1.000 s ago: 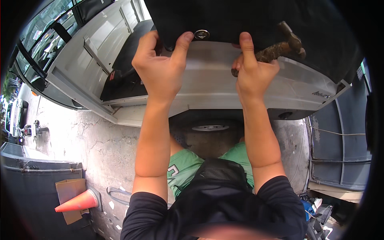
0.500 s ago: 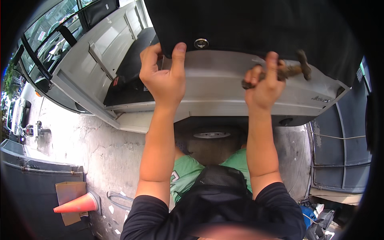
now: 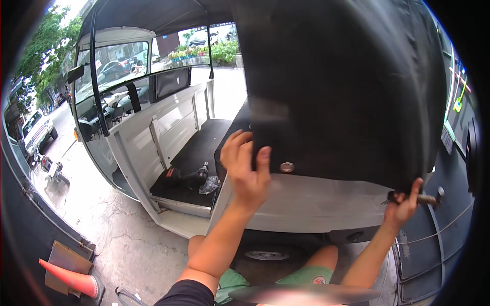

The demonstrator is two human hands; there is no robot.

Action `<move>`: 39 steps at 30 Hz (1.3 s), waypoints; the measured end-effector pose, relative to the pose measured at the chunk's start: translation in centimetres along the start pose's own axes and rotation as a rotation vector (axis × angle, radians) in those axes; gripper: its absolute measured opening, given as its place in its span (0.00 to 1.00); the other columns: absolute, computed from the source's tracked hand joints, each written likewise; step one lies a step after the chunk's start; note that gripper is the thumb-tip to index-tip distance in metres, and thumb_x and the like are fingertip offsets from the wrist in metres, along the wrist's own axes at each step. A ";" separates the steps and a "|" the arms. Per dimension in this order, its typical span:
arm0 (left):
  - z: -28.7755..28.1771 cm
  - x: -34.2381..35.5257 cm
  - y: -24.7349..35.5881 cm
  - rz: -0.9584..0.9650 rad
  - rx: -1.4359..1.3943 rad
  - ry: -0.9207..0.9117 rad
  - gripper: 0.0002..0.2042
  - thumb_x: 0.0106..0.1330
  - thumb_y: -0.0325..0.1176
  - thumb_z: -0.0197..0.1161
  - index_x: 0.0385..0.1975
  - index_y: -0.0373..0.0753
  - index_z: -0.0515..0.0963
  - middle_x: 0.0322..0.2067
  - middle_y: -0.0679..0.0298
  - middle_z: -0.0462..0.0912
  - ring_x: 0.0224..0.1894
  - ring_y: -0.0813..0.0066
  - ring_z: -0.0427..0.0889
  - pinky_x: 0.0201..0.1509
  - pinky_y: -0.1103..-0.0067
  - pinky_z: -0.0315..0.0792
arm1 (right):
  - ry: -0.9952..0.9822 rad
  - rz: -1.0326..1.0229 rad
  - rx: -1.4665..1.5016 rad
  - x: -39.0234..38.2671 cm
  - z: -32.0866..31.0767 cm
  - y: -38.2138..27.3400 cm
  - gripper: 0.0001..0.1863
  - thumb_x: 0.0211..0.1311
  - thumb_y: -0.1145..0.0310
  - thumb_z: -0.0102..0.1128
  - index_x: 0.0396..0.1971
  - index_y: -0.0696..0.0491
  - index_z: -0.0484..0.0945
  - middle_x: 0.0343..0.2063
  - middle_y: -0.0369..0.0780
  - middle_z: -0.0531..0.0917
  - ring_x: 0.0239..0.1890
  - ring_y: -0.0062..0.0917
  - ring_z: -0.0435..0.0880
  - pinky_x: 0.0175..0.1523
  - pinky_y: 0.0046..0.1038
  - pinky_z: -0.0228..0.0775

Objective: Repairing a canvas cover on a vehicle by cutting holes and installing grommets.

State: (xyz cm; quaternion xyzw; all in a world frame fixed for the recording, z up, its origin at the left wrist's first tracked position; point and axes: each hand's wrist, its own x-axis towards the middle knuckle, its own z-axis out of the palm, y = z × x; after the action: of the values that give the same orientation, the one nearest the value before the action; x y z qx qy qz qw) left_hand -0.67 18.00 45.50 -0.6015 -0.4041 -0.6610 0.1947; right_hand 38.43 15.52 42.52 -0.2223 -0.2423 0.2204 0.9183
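Observation:
A black sheet cover (image 3: 337,102) hangs over the side of a small white open-sided vehicle (image 3: 326,204). My left hand (image 3: 247,176) pinches the cover's lower left corner, thumb in front and fingers partly behind it. A round metal eyelet (image 3: 287,167) sits in the lower edge, just right of that hand. At the lower right corner, my right hand (image 3: 401,210) is closed round a hammer (image 3: 426,199), its head pointing right. One finger of this hand reaches up against the cover's edge; whether it also grips the cloth, I cannot tell.
A dark power drill (image 3: 189,178) and a clear plastic bag (image 3: 209,185) lie on the vehicle's floor. An orange traffic cone (image 3: 71,279) rests on cardboard at lower left. A wheel (image 3: 266,255) shows beneath the side panel. A dark wall with a cable (image 3: 444,232) stands at right.
The view has tilted up, showing more of the vehicle. My right hand has moved right with the hammer, to the cover's far corner. My left hand still holds the left corner.

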 end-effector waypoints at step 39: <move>0.2 3.9 -7.5 0.384 -0.133 -0.294 0.36 0.56 0.43 0.84 0.66 0.37 0.81 0.64 0.47 0.82 0.60 0.53 0.87 0.63 0.70 0.80 | -0.785 -0.688 -0.678 -9.9 8.0 3.3 0.13 0.78 0.70 0.60 0.30 0.58 0.72 0.27 0.37 0.74 0.26 0.17 0.68 0.32 0.20 0.61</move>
State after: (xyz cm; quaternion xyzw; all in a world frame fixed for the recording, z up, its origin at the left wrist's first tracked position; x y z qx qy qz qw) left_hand -6.90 23.58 46.93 -0.7685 -0.2621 -0.5424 0.2156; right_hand 25.32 15.54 43.67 -0.3131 -0.6763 -0.1120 0.6573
